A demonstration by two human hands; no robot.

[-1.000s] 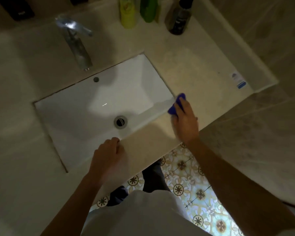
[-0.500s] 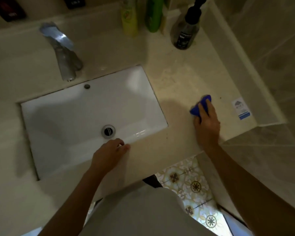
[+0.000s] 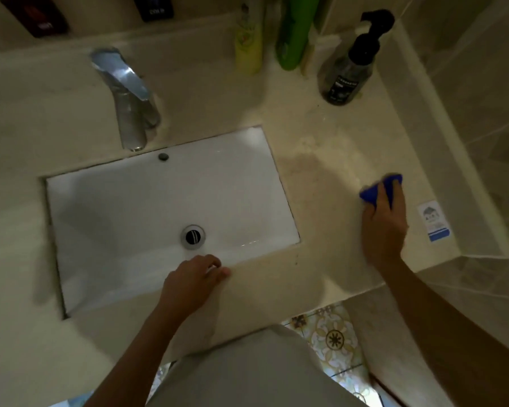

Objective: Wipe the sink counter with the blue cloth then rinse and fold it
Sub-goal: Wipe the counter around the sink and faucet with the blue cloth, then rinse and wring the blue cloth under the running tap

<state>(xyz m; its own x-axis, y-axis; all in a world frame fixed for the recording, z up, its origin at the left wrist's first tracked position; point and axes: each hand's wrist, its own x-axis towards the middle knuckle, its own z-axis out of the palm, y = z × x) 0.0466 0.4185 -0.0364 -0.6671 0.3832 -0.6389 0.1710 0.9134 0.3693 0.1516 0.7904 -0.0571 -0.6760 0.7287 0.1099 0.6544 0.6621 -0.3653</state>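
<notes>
**Cloth carried to the right end of the bench**

The bench [image 3: 329,277] around the sink [image 3: 171,207] is still being wiped, and the stroke has been taken well away from the basin. A second ago the cloth was pressed at the sink's right rim; half a second ago it lay midway across the right-hand stretch; now it is held near the side wall, just beside the sticker [image 3: 434,221]. The strip beside the basin can thus be judged as covered, while the back corner by the bottles [image 3: 291,33] and the pump bottle [image 3: 348,71] appears not yet reached. Rinsing under the tap [image 3: 130,95] and folding are both still to be done.

The right hand [image 3: 384,224] is laid over the blue cloth [image 3: 373,191], fingers curled onto it and pressing it flat to the surface. The left hand [image 3: 193,282] has been kept at the sink's front rim, fingers loosely bent, nothing held, seemingly as a brace.
</notes>
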